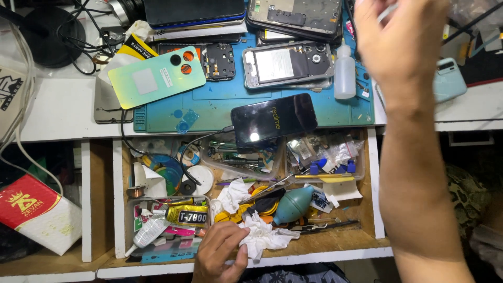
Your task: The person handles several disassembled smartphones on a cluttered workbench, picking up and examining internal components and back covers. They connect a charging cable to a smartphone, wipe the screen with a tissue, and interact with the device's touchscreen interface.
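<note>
The left hand (220, 254) pinches a crumpled white tissue (264, 236) at the front edge of the open drawer (118, 199), thumb and fingers pressed on it. The tissue lies just in front of the teal rubber bulb (292, 205). The right hand (401, 39) is up above the drawer, past the black phone (273, 120), blurred; maybe it pinches something small and white, I cannot tell.

Crumpled tissue (264, 234): white, soft paper, creased, matt. Phone (274, 120): black glass, glossy, reflecting a light spot. Back cover (157, 76): smooth mint-green plastic, satin sheen. Work mat (220, 107): blue, rubbery-looking, matt, stained. Drawer (335, 242): bare wood, rough, worn. Squeeze bottle (345, 73): translucent white plastic. Blower bulb (294, 205): teal rubber, matt.
</note>
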